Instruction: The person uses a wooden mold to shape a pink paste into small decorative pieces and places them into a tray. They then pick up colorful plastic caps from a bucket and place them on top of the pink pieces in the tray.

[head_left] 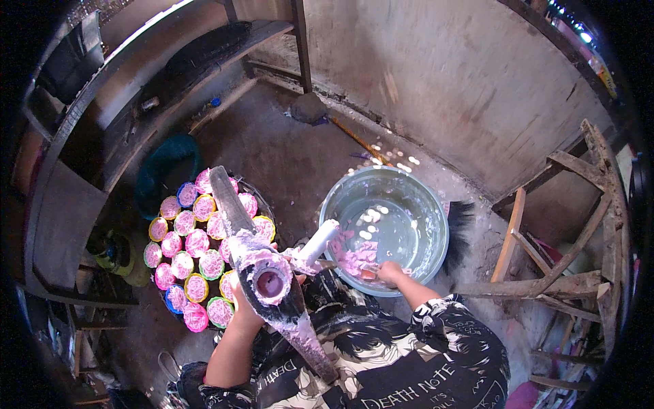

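My left hand (pixel 246 308) is wrapped round the side of a long wooden hand press (pixel 235 204), whose round central hole (pixel 271 285) is smeared with pink dough. Part of that hand is hidden behind the wood. A white cylinder (pixel 319 240) caked with dough juts out beside the press. Inside the grey-green basin (pixel 436 204), my right hand (pixel 391 273) is closed on a tool with an orange handle (pixel 368 275), against a lump of pink dough (pixel 359 256). To the left, several colourful small moulds (pixel 197 242) hold pink strands of dough, crowded together on a round base.
A dark-bristled brush (pixel 460 232) lies right of the basin. Rough wooden frames (pixel 545 286) stand at the right. A wooden shelf (pixel 204 61) runs along the left wall, with a dark green bag-like thing (pixel 153 180) below. A stick (pixel 357 140) lies near the back wall.
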`<state>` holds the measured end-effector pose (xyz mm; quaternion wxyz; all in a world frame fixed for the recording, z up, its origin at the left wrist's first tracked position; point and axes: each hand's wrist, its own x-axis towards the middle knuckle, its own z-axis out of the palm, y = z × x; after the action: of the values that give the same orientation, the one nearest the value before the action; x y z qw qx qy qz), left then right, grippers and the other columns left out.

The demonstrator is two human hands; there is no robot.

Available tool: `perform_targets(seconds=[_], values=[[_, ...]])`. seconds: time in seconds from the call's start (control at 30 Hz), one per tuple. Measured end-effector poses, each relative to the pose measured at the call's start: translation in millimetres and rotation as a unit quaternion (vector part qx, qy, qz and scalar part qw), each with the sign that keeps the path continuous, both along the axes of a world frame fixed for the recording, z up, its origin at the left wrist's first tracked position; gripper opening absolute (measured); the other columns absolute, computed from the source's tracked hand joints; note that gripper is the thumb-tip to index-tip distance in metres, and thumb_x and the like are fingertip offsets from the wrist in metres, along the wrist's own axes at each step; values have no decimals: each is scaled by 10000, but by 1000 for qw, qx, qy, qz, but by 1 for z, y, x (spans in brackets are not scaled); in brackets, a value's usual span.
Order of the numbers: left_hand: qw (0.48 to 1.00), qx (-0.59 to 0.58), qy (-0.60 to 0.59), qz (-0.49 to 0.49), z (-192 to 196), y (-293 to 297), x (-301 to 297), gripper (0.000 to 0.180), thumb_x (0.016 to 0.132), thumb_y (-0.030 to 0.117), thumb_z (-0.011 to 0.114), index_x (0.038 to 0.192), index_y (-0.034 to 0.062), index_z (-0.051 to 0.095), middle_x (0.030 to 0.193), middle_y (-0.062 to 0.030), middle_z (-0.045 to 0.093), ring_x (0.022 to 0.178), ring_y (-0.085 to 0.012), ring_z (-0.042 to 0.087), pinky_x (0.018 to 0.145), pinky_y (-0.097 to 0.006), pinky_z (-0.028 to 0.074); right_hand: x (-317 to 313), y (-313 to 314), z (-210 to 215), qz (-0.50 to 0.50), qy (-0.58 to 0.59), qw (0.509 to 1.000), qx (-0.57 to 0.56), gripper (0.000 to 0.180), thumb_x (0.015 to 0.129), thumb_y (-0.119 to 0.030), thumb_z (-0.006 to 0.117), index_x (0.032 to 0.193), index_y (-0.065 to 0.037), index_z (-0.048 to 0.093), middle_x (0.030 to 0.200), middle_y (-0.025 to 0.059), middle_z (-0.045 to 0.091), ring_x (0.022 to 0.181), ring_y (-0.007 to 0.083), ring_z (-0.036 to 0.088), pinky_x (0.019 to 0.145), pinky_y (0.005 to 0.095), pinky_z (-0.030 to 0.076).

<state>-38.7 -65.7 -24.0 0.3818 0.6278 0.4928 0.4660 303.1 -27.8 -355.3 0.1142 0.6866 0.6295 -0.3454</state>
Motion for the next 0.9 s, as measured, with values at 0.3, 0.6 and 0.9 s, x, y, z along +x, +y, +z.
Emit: perform_targets(seconds=[0.3,0.6,0.9], values=[[995,60,73,-11,-3,1,-13,493,662,34,766,1104,25,549,1139,-126,566,1022,-223,569,835,-399,509,6,1,53,3,46,999,19,299,813,-367,583,884,-99,692,758,135,658,721,257,639,667,364,500],[979,11,166,119,13,9,-16,298,669,181,803,880,58,631,846,-31,633,811,-148,601,706,-305,498,39,31,227,-73,371,926,-12,329,853,-355,582,931,-53,687,607,-32,537,523,66,461,471,227,346],[981,25,172,89,16,53,13,389,626,290,783,900,57,635,883,-53,654,776,-156,624,714,-304,495,-46,34,362,95,617,773,-115,424,930,-349,498,1069,37,605,610,-63,379,512,34,302,460,201,216]])
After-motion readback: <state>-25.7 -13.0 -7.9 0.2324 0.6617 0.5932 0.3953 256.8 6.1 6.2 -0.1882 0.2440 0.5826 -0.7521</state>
